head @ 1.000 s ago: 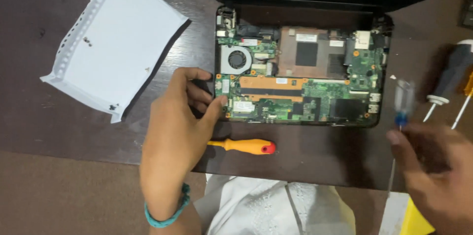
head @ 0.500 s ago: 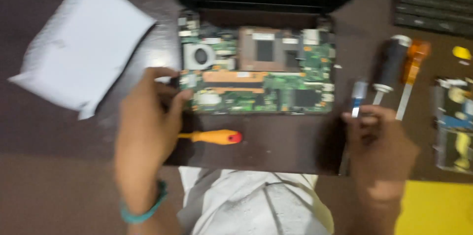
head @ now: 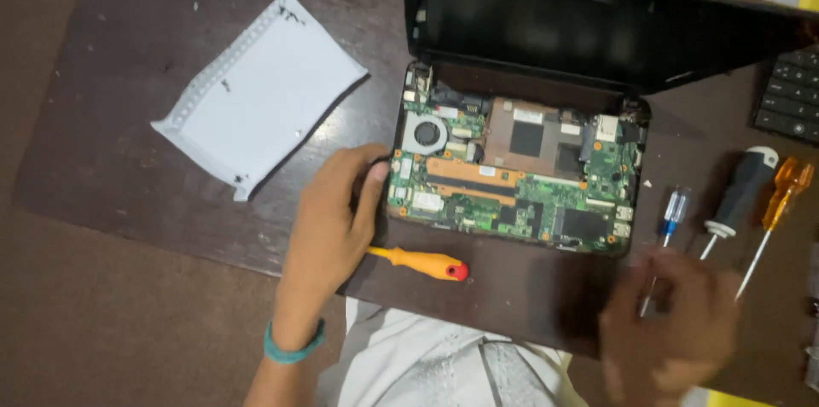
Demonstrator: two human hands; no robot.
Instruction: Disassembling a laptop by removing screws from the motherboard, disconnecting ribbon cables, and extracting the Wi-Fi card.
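My left hand (head: 334, 211) rests on the dark table (head: 128, 117) at the left edge of the opened laptop base (head: 512, 168). Fingers curled loosely, thumb tip touching the lower left corner of the exposed green motherboard (head: 520, 194); it presses there and grips no tool. A teal band (head: 293, 347) sits on that wrist.

My right hand (head: 670, 322) is blurred, below and right of the base, clear of the board. Its fingers are bent around the thin shaft of the blue-handled screwdriver (head: 672, 212), whose handle points up toward the laptop's right side; I cannot tell how firm the hold is.

Just below my left hand, in front of the base, lies an orange screwdriver with a red cap (head: 424, 263), untouched.

On the board: round cooling fan (head: 424, 130) upper left, copper-coloured heat plate (head: 525, 138) in the middle. The black screen lid (head: 597, 23) stands open behind.

Right of the blue driver lie a black-and-white-handled screwdriver (head: 740, 194) and an amber-handled screwdriver (head: 785, 189), side by side. A black keyboard (head: 789, 95) sits at the far right edge. Far left of the laptop, a white padded envelope (head: 256, 91) lies tilted.
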